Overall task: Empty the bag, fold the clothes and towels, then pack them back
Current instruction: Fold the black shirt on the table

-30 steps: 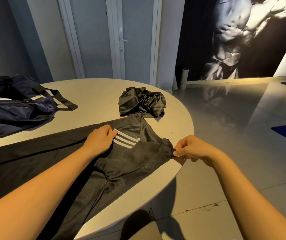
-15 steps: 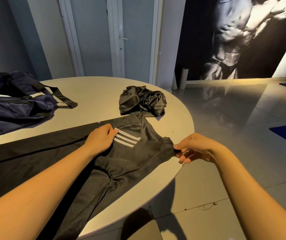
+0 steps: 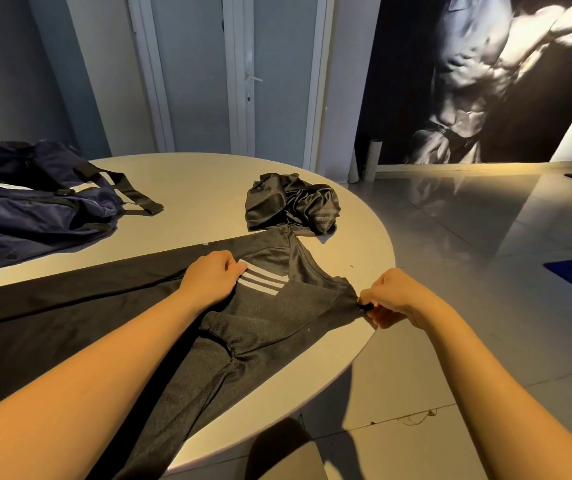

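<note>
As right hand (image 3: 398, 296) pinches, matte trousers (image 3: 270, 313) flat.

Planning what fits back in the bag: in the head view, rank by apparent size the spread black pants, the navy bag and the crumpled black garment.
1. Black pants, spread across the table, nearest.
2. Navy bag, cut off at the left edge, so unsure.
3. Crumpled black garment, bunched up and farther away.
</note>
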### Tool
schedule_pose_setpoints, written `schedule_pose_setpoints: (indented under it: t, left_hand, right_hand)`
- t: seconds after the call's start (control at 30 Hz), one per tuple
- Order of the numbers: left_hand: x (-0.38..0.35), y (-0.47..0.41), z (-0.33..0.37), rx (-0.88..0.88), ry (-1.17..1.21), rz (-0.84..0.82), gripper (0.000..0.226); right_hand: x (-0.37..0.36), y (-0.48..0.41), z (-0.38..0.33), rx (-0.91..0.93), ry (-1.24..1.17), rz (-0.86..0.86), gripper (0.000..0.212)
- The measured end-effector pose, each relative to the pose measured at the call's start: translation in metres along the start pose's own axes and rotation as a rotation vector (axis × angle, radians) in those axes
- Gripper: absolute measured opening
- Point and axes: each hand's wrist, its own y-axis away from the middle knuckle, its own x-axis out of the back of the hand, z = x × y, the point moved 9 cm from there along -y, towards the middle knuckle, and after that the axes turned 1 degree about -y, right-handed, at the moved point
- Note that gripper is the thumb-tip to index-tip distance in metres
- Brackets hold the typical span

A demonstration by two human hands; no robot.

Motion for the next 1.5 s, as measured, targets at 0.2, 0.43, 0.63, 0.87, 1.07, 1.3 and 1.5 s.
schedule_pose_setpoints:
  t: [0.2,0.43,0.63,0.87,1.07,1.3,1.5]
  left_hand:
    - [-0.005,-0.006,-0.001,0.039,-0.061,-0.008,0.043]
    - [-0.008,-0.01,0.005,0.045,-0.079,-0.103,0.042]
    - [0.007,0.004,0.015,0.018,0.123,-0.254,0.035]
    - [0.088,0.088,0.005,-0.098,0.078,-0.044,0.017]
    - [0.135,0.241,-0.024,-0.171,0.018,0.32,0.021]
    - [0.076,0.353,-0.012,-0.395,-0.225,0.634,0.039]
    - [0.048,0.342,-0.016,-0.264,-0.358,0.694,0.035]
  right_hand:
    - [-0.003,0.0,0.001,0.006,0.037,0.004,0.022]
    - [-0.004,0.004,-0.003,0.008,0.083,-0.01,0.022]
    - [-0.003,0.007,-0.005,0.001,0.107,0.019,0.021]
    - [-0.012,0.054,-0.073,0.31,0.515,0.4,0.029]
    - [-0.133,0.131,-0.156,0.85,0.305,0.102,0.024]
    - [-0.206,0.116,-0.142,0.787,0.52,0.069,0.064]
    - [-0.208,0.115,-0.143,0.819,0.537,0.104,0.057]
